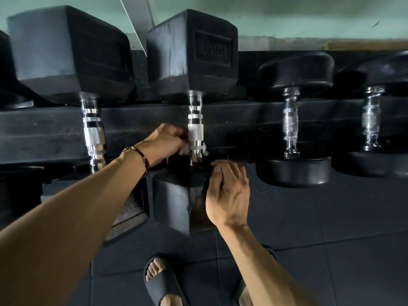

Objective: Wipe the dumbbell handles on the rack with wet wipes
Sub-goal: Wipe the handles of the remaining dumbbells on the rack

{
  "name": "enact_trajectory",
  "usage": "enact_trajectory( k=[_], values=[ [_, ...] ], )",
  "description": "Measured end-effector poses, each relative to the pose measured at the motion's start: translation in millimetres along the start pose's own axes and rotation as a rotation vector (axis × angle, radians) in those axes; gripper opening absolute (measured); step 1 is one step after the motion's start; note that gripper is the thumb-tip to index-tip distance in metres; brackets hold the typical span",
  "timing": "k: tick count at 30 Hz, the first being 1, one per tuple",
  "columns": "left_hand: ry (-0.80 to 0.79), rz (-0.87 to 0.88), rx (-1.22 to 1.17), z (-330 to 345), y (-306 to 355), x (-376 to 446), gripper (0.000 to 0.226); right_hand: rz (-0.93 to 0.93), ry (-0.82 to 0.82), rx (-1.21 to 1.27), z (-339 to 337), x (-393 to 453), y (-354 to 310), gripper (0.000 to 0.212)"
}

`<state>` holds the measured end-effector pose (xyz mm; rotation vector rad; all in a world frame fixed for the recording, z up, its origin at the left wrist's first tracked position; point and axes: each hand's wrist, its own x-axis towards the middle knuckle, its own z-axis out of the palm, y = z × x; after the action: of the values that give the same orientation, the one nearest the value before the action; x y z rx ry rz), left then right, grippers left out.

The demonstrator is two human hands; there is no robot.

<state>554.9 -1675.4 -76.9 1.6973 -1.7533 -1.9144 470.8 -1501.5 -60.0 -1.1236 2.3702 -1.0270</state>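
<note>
The head view looks down on a dark rack (154,127) holding a row of dumbbells. The left hand (165,140) reaches to the chrome handle (195,131) of the second dumbbell from the left, a hex-headed one. Its fingers are curled against the left side of the handle's lower part and pinch a white wipe (185,151); a scrap of the same white shows just past the handle on its far side, so the wipe seems to wrap round the bar there. The fingertips themselves are blurred and partly hidden behind the bar.

The right hand (227,193) sits just below and to the right of those fingers, on the near head (176,199) of the same dumbbell. Its fingers lie curled over the head's upper right edge with the thumb (216,173) on top, steadying the weight and not holding anything loose.

To the left of the working fingers stands another hex dumbbell's handle (93,133); well off to the right are two round-headed dumbbells with their handles (290,124) and (371,120). A foot in a dark slide sandal (161,277) stands on the floor directly beneath the hands.

Judged from here, the main risk is the heavy dumbbell rolling or tipping off its rail if the rubbing turns the bar while the right hand's brace slackens; the bare toes lie right under it. The knurled grip could also snag and tear the thin wipe, and the wipe might slip out of the pinch behind the bar.
</note>
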Motion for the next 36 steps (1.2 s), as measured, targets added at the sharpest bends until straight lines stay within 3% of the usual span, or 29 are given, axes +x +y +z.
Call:
enact_trajectory(
  k=[2, 3, 5, 7, 9, 12, 13, 17, 19, 23, 24, 27, 29, 34, 36],
  values=[
    [0.017, -0.031, -0.287, 2, 5, 7, 0.036, -0.002, 0.006, 0.010, 1, 0, 0, 0.037],
    [0.000, -0.036, -0.252, 3, 2, 6, 0.034, -0.002, 0.005, 0.010, 0, 0, 0, 0.037],
    [-0.086, -0.042, 0.039, 5, -8, -6, 0.029, -0.009, -0.002, -0.003, 0, 0, 1, 0.037],
    [-0.125, -0.035, 0.100, 4, -10, -10, 0.033, -0.008, 0.006, -0.005, 0, 0, 0, 0.038],
    [-0.084, -0.016, -0.154, 2, 4, -1, 0.036, -0.003, 0.019, 0.003, 0, -1, -1, 0.038],
    [-0.055, -0.070, -0.824, -3, 32, 26, 0.036, -0.011, 0.049, 0.005, 3, 0, 0, 0.039],
    [-0.114, -0.078, -0.867, -4, 32, 29, 0.034, -0.021, 0.055, 0.006, 3, 0, 1, 0.038],
    [-0.472, -0.155, -0.355, -5, -3, 8, 0.032, -0.030, 0.062, 0.018, 2, -1, 1, 0.035],
    [-0.518, -0.133, -0.344, -4, -4, 10, 0.046, -0.028, 0.069, 0.009, 2, -1, 0, 0.035],
    [-0.372, -0.112, -0.852, -4, 28, 32, 0.056, -0.030, 0.073, -0.006, 3, 0, 1, 0.038],
    [-0.396, -0.118, -0.836, -4, 27, 32, 0.055, -0.031, 0.068, -0.010, 3, 0, 1, 0.038],
    [-0.527, -0.141, -0.373, -1, 4, 16, 0.048, -0.033, 0.071, -0.010, 1, 0, 0, 0.035],
    [-0.537, -0.131, -0.207, -1, -4, 9, 0.050, -0.031, 0.075, -0.011, 1, 0, -1, 0.034],
    [-0.242, -0.112, -0.686, -1, 24, 25, 0.046, -0.018, 0.062, -0.013, 2, 0, -1, 0.036],
    [-0.248, -0.151, -0.584, -2, 17, 25, 0.042, -0.021, 0.058, -0.014, 2, 0, -1, 0.037]
  ],
)
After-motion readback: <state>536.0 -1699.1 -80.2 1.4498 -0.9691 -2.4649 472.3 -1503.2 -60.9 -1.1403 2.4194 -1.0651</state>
